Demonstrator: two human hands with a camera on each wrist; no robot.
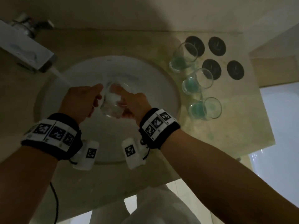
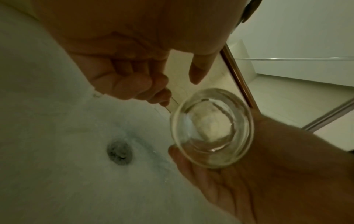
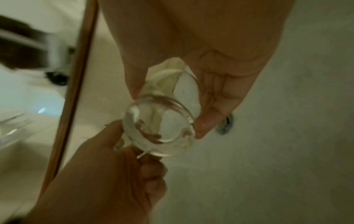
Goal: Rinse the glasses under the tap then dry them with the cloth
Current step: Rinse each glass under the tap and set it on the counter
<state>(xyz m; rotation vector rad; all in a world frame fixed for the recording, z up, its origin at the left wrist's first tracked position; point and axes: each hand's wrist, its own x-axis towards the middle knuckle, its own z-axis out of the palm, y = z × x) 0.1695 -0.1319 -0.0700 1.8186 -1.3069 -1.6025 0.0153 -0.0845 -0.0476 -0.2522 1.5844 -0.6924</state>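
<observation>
Both hands hold one clear glass (image 1: 111, 104) over the white sink (image 1: 145, 75). My left hand (image 1: 80, 101) pinches the glass's rim with curled fingers (image 2: 159, 94). My right hand (image 1: 132, 102) wraps the glass (image 2: 210, 131) from the other side, with thumb and fingers round its body (image 3: 220, 91). The glass (image 3: 161, 125) lies tilted on its side. The tap (image 1: 24, 50) at upper left is running, and its stream (image 1: 60, 76) falls just left of the hands. Three glasses with blue-green liquid (image 1: 182, 59) (image 1: 196, 81) (image 1: 205, 109) stand on the counter to the right.
Several dark round coasters (image 1: 216, 46) lie on the counter behind the three glasses. The drain (image 2: 119, 152) sits at the sink's bottom below the hands. A cable (image 1: 55, 199) hangs at the counter's front left. The counter's right edge drops to a pale surface (image 1: 278, 126).
</observation>
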